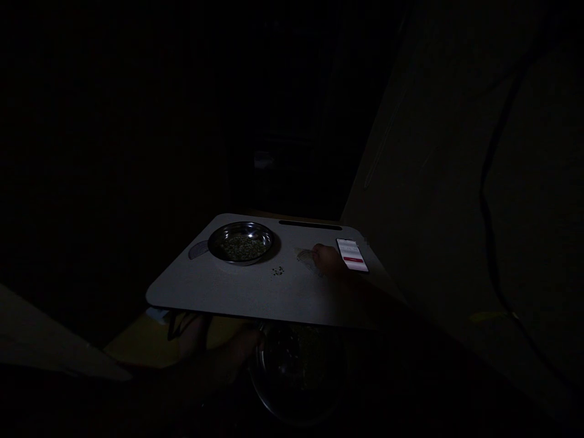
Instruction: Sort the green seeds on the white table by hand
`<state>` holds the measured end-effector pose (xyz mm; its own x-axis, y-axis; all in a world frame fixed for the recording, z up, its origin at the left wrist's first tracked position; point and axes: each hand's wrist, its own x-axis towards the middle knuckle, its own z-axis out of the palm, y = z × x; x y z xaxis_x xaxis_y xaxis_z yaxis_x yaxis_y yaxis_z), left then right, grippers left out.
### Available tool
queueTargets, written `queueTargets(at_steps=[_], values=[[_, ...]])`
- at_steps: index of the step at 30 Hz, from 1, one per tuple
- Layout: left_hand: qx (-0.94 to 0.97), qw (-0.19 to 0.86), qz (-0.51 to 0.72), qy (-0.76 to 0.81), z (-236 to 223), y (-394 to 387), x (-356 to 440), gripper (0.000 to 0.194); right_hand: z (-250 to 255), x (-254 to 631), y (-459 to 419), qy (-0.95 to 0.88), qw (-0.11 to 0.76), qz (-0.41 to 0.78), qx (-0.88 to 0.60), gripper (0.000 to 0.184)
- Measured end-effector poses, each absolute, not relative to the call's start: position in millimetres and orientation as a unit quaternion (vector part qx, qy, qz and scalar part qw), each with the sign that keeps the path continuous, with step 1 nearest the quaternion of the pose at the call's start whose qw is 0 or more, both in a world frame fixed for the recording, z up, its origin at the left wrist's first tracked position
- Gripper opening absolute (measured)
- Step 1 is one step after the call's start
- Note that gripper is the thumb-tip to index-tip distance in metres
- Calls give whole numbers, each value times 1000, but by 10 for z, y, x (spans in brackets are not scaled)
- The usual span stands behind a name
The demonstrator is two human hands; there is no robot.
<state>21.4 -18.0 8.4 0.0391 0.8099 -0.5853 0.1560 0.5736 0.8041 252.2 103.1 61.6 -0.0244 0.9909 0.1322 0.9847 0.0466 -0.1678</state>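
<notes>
The scene is very dark. Over the right half of the small white table [219, 298], my right hand [327, 259] is closed on the edge of a pale, see-through flat thing [306, 258], perhaps a plastic packet. A few small dark bits [278, 271] lie on the tabletop to its left. Below the table's front edge, my left hand [246, 344] is at the rim of a large metal bowl [274, 398], its fingers mostly lost in shadow. Something greenish [314, 359] shows dimly inside that bowl. A shallow steel bowl [214, 254] on the table holds many small greenish pieces [244, 247].
A phone [352, 255] with a lit screen lies at the table's right side. A dark slot [310, 225] runs along the back edge. Left of the steel bowl is a grey, rounded patch [198, 249]. A pale wall [438, 201] with a hanging cable [486, 207] stands at right.
</notes>
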Motion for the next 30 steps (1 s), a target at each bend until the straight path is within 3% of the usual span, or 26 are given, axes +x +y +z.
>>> queueTargets(at_steps=[17, 22, 30], values=[[376, 577, 279, 670, 286, -290, 233, 5, 601, 2177, 898, -749, 131, 40, -648, 24], [390, 628, 246, 628, 211, -229, 218, 5, 690, 2063, 826, -760, 141, 43, -634, 23], [408, 625, 222, 628, 244, -244, 157, 6, 656, 2391, 912, -721, 117, 54, -681, 24]])
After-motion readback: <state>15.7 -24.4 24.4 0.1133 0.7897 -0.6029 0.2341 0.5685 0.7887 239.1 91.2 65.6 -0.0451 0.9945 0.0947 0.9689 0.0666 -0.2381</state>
